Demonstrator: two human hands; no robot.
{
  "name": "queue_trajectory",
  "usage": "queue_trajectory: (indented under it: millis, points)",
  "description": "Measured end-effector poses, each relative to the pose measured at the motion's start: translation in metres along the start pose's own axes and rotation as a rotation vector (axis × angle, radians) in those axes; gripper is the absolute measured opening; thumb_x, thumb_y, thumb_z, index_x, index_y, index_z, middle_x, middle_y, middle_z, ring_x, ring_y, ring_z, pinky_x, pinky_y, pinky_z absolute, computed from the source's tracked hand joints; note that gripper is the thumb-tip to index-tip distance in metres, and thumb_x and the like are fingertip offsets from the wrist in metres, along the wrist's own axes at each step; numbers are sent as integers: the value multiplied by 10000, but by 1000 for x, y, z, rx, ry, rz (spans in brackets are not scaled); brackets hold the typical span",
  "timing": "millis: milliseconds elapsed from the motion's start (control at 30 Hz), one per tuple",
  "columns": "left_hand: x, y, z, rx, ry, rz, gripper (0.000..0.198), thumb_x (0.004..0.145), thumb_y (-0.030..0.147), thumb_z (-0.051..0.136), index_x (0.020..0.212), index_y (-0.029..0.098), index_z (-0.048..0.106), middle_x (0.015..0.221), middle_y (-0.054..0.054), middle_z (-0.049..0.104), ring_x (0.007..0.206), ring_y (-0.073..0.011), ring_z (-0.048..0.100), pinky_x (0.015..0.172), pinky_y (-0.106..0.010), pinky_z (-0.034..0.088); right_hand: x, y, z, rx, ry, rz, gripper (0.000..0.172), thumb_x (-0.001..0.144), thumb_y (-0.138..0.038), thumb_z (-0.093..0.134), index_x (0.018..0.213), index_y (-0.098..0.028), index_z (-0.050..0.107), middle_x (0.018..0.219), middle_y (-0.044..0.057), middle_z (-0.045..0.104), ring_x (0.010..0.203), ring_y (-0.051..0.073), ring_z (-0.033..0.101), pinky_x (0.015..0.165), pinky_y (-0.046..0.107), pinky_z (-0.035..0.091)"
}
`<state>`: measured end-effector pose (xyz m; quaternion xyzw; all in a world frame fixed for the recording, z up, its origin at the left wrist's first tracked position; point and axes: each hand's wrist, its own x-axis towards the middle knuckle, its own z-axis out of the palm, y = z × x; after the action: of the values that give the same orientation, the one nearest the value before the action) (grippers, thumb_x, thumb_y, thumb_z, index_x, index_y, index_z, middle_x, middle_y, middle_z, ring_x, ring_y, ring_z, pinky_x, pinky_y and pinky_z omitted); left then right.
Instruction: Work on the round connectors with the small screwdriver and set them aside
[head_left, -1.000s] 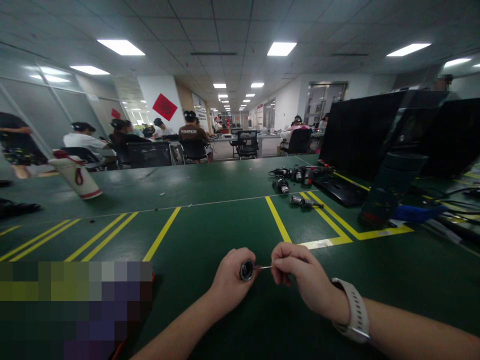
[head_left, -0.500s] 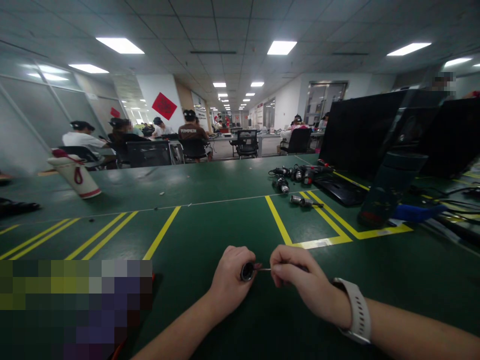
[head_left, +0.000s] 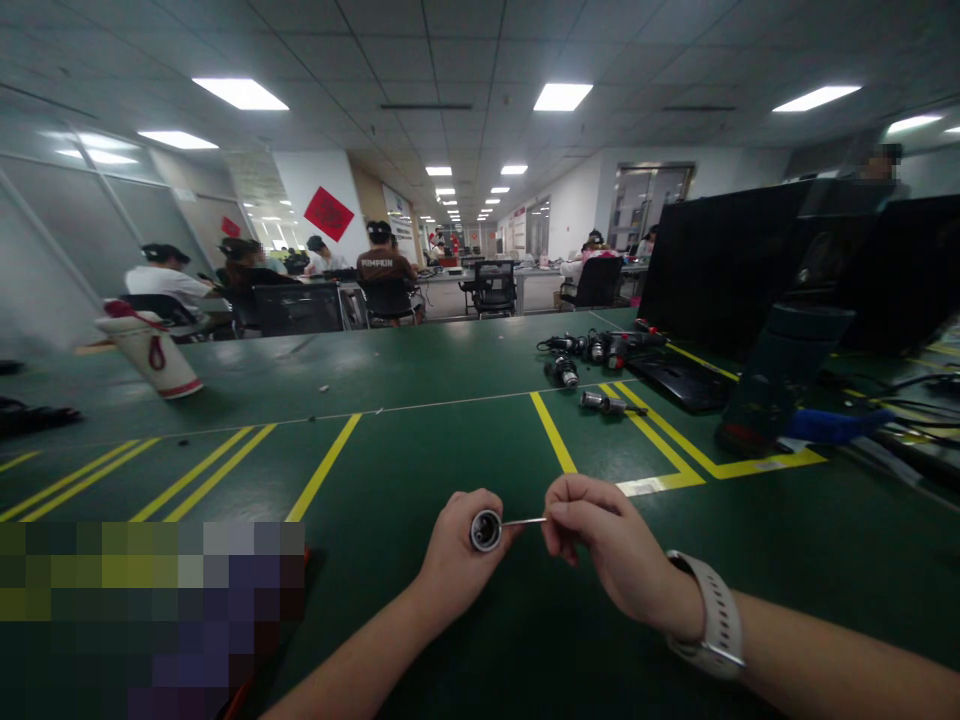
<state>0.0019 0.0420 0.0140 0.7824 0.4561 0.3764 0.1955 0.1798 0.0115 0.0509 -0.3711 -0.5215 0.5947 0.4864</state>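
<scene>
My left hand is closed around a round metal connector, whose open end faces me and shows a dark hollow inside. From its right side a thin metal shaft runs across to my right hand. It looks like a slim screwdriver; its handle is hidden in my fingers. The right thumb and forefinger pinch it. Where the shaft meets the connector, I cannot tell whether it sits in a hole or only touches the side. Both hands are just above the green table.
Several metal connectors and a loose cylindrical part lie beyond my right hand. A dark bottle, a black monitor and a blue object stand right. A white cup is left. People sit farther back.
The connector has turned so its open end faces me more. My right hand has risen slightly, and more of the shaft shows between the hands.
</scene>
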Motion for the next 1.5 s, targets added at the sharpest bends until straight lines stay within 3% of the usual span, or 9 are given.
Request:
queue_trajectory:
  millis: [400,600,833,1000,1100,1200,1300,1400,1500]
  points:
    - [1,13,-3,-358,-57,-119,173,732,315,648,693,187,538,644,35,520,571,-127,482,521,-239,396,-6,6,-4,45,-48,-188,109,781,-226,530,694,-171,566,564,-14,557,527,121,485,496,243,347]
    - [-1,16,-2,-419,-85,-155,187,739,330,653,700,187,540,640,45,514,582,-124,471,530,-235,388,-6,5,-5,-64,-87,-177,108,798,-185,521,706,-165,573,588,-13,555,554,126,493,518,246,360]
    - [-1,17,-3,-431,-76,-163,170,746,306,651,703,184,540,645,46,515,590,-123,471,543,-234,385,-6,-2,-11,-208,-94,-288,141,780,-170,494,657,-171,563,558,-21,519,533,129,466,516,257,355]
    - [-1,12,-1,-382,-12,-168,201,720,287,676,667,192,508,625,59,470,572,-120,440,536,-233,368,0,-1,-19,-210,-10,-374,150,803,-187,481,663,-187,535,571,-34,485,531,126,445,501,249,350]
    - [-1,9,1,-306,3,-156,206,707,276,680,678,200,491,641,51,477,588,-134,459,553,-249,385,-2,-2,-16,-311,44,-424,117,863,-215,496,772,-193,564,680,-13,533,621,139,492,564,261,391]
    - [-1,7,3,-205,-11,-152,221,673,255,693,776,199,506,747,7,551,687,-183,531,608,-294,435,-5,-1,-8,-570,-45,-503,117,899,-180,481,950,-198,584,894,42,587,810,171,556,705,306,449]
    - [-4,6,6,-130,-97,-117,394,622,178,701,966,187,507,937,-63,615,868,-249,581,743,-378,477,-5,3,-1,-787,-193,-540,186,854,-121,559,1025,-191,582,1040,71,575,943,191,547,811,334,459]
    - [-6,6,10,-64,-159,-21,592,577,123,698,1114,194,461,1090,-96,618,1008,-287,569,876,-443,454,-3,10,1,-895,-211,-518,340,732,-92,697,1033,-169,559,1093,88,575,993,212,537,869,357,458]
    - [-6,6,12,8,-179,12,676,577,121,697,1186,200,414,1142,-109,623,1054,-303,566,920,-477,441,-1,16,-1,-940,-196,-534,357,704,-49,676,1012,-174,546,1071,81,590,983,211,547,871,360,471]
